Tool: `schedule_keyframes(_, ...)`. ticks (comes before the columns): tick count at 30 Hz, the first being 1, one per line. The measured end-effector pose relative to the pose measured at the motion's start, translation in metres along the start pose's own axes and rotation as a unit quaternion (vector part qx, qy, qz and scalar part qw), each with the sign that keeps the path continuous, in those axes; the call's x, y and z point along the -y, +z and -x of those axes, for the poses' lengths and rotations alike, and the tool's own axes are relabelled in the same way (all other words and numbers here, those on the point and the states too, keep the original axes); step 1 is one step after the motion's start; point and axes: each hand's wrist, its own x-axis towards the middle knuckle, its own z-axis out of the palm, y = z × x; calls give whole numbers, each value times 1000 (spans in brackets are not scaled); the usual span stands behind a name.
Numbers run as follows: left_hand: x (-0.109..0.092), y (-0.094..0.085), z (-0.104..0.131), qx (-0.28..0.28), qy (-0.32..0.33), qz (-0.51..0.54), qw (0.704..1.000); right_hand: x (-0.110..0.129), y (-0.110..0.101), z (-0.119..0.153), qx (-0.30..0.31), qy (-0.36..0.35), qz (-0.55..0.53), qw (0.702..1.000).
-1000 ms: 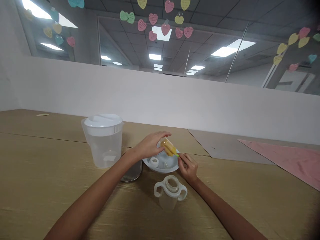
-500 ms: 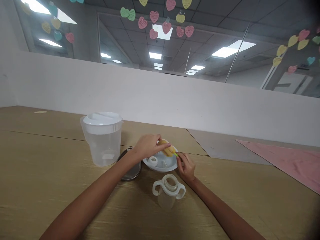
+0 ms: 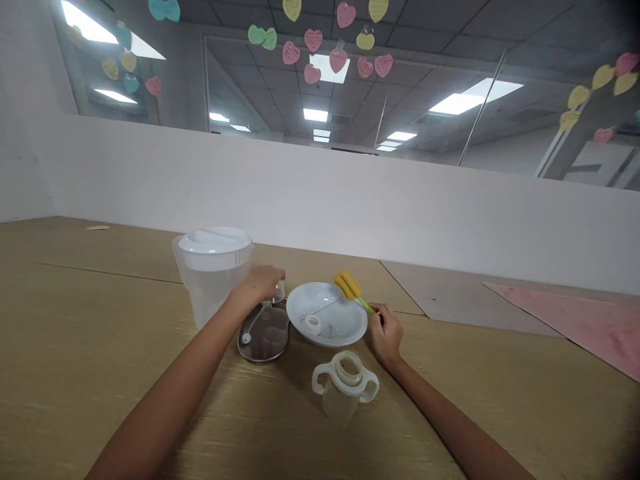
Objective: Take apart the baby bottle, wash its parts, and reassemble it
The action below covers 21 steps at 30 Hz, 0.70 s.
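My right hand (image 3: 386, 333) is closed round the green handle of a sponge bottle brush (image 3: 348, 285). Its yellow sponge head is over the far rim of a white bowl (image 3: 300, 300). In the bowl lie a white ring (image 3: 313, 325) and a small clear piece. My left hand (image 3: 261, 283) grips a small clear plastic cap (image 3: 279, 292) from above, behind a dark metal tray (image 3: 265, 340); its fingers partly hide the cap. A straw with a white end (image 3: 246, 338) lies on the tray. A two-handled baby bottle (image 3: 343, 400) stands uncapped in front of the bowl.
A clear pitcher with a white lid (image 3: 215, 243) stands left of the tray, partly behind my left forearm. A pink cloth (image 3: 575, 320) lies at the right. A flat, pale piece (image 3: 97, 227) is at the far left, near the white wall (image 3: 310, 187).
My left hand has left the sponge head and moved left to the clear cap behind the tray. My right hand still holds the brush, its head now raised and uncovered.
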Motion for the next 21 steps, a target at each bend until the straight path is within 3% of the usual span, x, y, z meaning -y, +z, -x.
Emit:
schedule_keyframes(4, -6, 18, -13, 63, 12, -7, 998, 1, 0, -1, 19, 1, -2, 1000)
schedule_keyframes(11, -20, 31, -18, 84, 21, -14, 996, 0, 2, -1, 19, 15, 0, 1000)
schedule_keyframes(17, -32, 27, -7, 27, 36, -38, 998, -3, 4, 0, -2, 38, -5, 999)
schedule_keyframes(21, -53, 20, 2, -30, 76, -41, 996, -2, 5, -2, -5, 34, -17, 999)
